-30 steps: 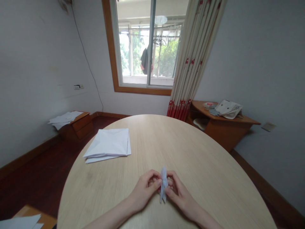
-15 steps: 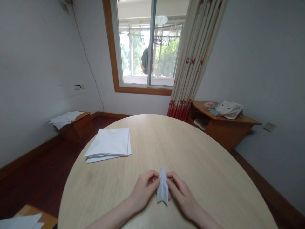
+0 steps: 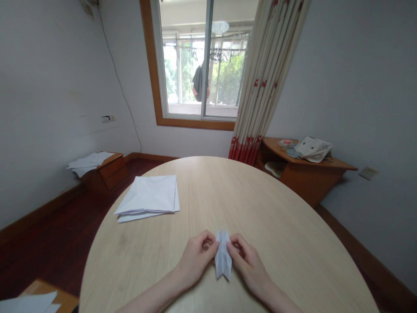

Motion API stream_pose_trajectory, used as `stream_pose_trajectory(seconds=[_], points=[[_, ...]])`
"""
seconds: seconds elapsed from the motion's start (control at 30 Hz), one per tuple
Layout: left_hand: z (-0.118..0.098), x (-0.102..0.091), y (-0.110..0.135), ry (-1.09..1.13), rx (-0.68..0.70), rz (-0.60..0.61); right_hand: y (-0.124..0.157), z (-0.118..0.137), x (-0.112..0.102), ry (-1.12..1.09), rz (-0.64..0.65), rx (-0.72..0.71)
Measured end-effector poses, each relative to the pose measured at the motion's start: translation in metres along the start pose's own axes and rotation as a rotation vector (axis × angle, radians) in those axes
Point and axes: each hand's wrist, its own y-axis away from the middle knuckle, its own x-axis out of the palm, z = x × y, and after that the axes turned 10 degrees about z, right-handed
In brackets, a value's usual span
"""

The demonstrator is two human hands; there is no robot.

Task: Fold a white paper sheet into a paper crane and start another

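Observation:
A small folded white paper piece [image 3: 223,259] lies at the near middle of a round light-wood table [image 3: 267,208]. It is narrow, with two points at its far end and two at its near end. My left hand [image 3: 197,257] pinches its left edge with thumb and fingers. My right hand [image 3: 246,260] pinches its right edge the same way. Both hands rest on or just above the tabletop, fingers curled closed.
A stack of white paper sheets [image 3: 149,198] lies at the table's left side. A low wooden cabinet [image 3: 106,170] with papers stands by the left wall. At the right is a wooden corner shelf [image 3: 302,170] with a bag, by a curtain [image 3: 263,82] and window.
The paper piece has turned from edge-on and upright to flatter and wider, showing two points at each end. Both hands stayed in place, pinching its sides.

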Motion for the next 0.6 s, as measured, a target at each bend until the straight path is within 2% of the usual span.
stream_pose_trajectory(seconds=[0.27, 0.6], points=[[0.003, -0.006, -0.005, 0.037, 0.032, -0.083, -0.003, -0.007, -0.003, -0.087, -0.088, -0.006], [0.000, -0.004, -0.009, 0.449, -0.058, -0.187, -0.004, -0.006, -0.011, -0.167, -0.199, 0.085]])
